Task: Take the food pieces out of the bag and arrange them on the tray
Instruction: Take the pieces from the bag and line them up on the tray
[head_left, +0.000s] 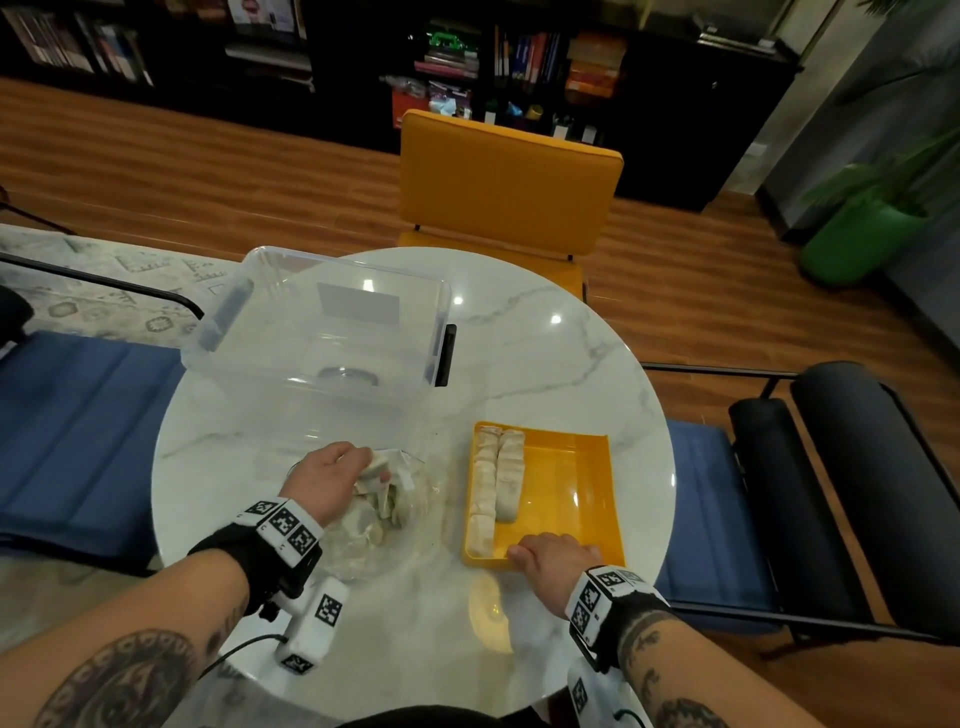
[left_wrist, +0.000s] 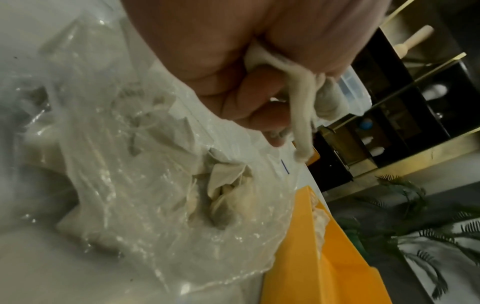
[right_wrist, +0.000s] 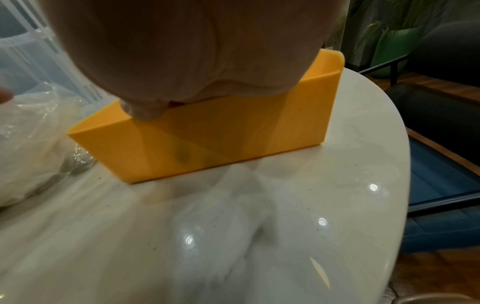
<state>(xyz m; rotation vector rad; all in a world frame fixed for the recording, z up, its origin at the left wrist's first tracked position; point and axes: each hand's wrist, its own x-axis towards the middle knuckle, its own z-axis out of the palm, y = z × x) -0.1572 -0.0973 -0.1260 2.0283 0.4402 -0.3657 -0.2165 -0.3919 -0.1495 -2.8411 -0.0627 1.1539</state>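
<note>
A clear plastic bag (head_left: 374, 525) (left_wrist: 145, 205) of pale dumpling-like food pieces lies on the round table in front of me. My left hand (head_left: 332, 475) (left_wrist: 259, 67) is at the bag's mouth, its fingers curled round one pale food piece (head_left: 375, 464) (left_wrist: 302, 107). To the right stands the yellow tray (head_left: 571, 499) (right_wrist: 221, 139) (left_wrist: 337, 257) with two rows of food pieces (head_left: 496, 486) along its left side. My right hand (head_left: 553, 558) (right_wrist: 197, 61) grips the tray's near rim, thumb on the outside wall.
A large clear plastic tub (head_left: 327, 327) stands at the back left of the white marble table (head_left: 545, 343). A yellow chair (head_left: 509, 187) faces me across it. Blue seats flank both sides, and a green pot (head_left: 862, 239) stands far right.
</note>
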